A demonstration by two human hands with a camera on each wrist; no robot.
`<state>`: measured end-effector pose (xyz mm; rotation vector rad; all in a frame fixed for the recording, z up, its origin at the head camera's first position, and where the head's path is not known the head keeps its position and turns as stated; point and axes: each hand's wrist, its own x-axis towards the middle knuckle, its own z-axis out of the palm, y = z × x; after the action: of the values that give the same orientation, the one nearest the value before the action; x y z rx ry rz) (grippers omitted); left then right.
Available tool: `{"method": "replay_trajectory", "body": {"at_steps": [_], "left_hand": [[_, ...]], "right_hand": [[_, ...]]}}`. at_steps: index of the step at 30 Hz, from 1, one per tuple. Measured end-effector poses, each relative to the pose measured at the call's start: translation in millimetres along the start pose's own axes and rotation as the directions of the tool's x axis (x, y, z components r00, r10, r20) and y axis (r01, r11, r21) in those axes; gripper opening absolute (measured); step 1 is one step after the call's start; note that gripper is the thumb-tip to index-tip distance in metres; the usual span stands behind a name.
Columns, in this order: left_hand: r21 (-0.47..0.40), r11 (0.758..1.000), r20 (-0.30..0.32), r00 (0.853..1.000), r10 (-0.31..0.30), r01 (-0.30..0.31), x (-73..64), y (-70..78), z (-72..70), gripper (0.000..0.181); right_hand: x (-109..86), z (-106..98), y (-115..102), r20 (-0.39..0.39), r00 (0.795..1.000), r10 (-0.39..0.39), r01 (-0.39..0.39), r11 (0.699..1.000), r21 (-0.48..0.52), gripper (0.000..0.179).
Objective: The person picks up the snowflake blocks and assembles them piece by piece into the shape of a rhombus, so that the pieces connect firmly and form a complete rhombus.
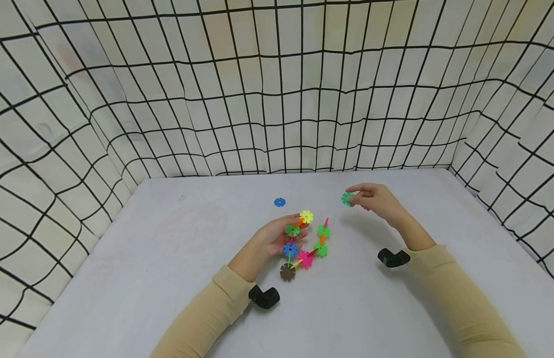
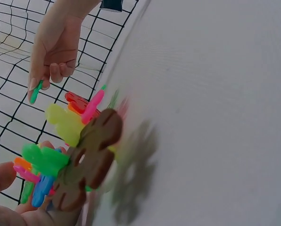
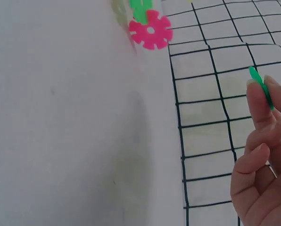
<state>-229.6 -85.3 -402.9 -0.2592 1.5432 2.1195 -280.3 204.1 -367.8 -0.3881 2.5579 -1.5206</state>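
My left hand holds a U-shaped chain of linked plastic notched discs in several colours. A yellow disc tops its left arm, a brown disc sits at the bottom, and a pink disc links toward the green discs on the right. In the left wrist view the brown disc is closest to the camera, its shadow on the table. Off to the right, my right hand pinches a single green disc between thumb and forefinger, apart from the chain. The right wrist view shows that green disc edge-on.
A loose blue disc lies on the white table beyond the left hand. White walls with a black grid enclose the table's back and sides. Black wrist devices are worn at both sleeves.
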Motion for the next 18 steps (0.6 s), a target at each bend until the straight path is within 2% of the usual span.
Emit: {"method": "replay_trajectory", "body": {"at_steps": [4,8,13,18], "left_hand": [[-0.011,1.0,-0.013,1.0,-0.008,0.008,1.4,0.6,-0.4,0.044],[-0.012,1.0,-0.003,1.0,-0.015,0.015,3.1,1.4,-0.8,0.044],[-0.004,1.0,0.027,0.999,-0.018,0.018,5.4,3.4,-0.6,0.044],[0.009,1.0,0.041,0.999,-0.019,0.018,7.0,4.5,0.8,0.042]], "right_hand": [[7.5,21,-1,-0.031,0.999,-0.026,0.027,0.999,0.045,0.037],[13.8,37,1,-0.025,0.997,-0.07,0.072,0.991,0.111,0.032],[18.2,50,0,0.007,0.992,-0.129,0.125,0.973,0.194,0.027],[20.0,57,0,0.026,0.986,-0.162,0.153,0.966,0.209,0.026]]}}
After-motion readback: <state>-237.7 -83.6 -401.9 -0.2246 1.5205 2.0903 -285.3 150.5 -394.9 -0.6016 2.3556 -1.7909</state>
